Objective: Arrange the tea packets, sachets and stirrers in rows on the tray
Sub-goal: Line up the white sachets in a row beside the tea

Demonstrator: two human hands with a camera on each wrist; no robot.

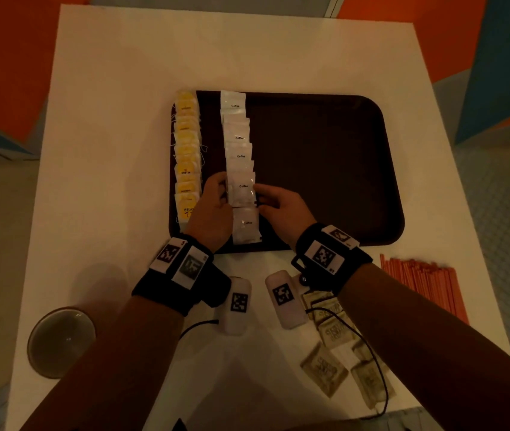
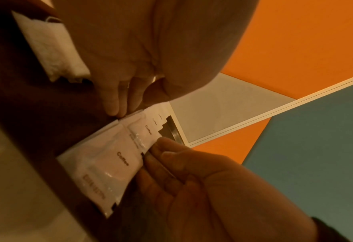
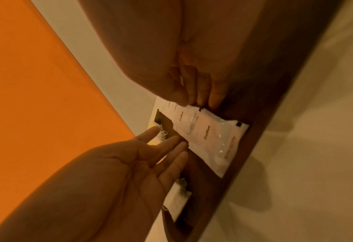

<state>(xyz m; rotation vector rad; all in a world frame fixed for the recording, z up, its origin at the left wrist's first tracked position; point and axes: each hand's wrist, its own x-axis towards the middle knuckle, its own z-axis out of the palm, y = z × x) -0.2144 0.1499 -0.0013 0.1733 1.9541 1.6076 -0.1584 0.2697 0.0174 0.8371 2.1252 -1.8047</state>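
Observation:
A dark brown tray (image 1: 325, 166) lies on the white table. Along its left edge runs a row of yellow tea packets (image 1: 186, 150). Beside it is a row of overlapping white coffee sachets (image 1: 236, 132). My left hand (image 1: 219, 194) and right hand (image 1: 267, 199) flank one sachet (image 1: 242, 189) near the row's front end. Fingertips of both hands touch its side edges. The left wrist view shows the right hand's fingertips (image 2: 161, 144) on that sachet (image 2: 146, 131). From the right wrist, the left hand's fingers (image 3: 171, 144) lie straight beside the row. Neither hand lifts anything.
Loose brown sachets (image 1: 331, 337) lie on the table in front of the tray, at the right. A bundle of orange stirrers (image 1: 424, 284) lies further right. Two white tagged devices (image 1: 238, 303) sit under my wrists. A round dark disc (image 1: 60, 342) is at the front left.

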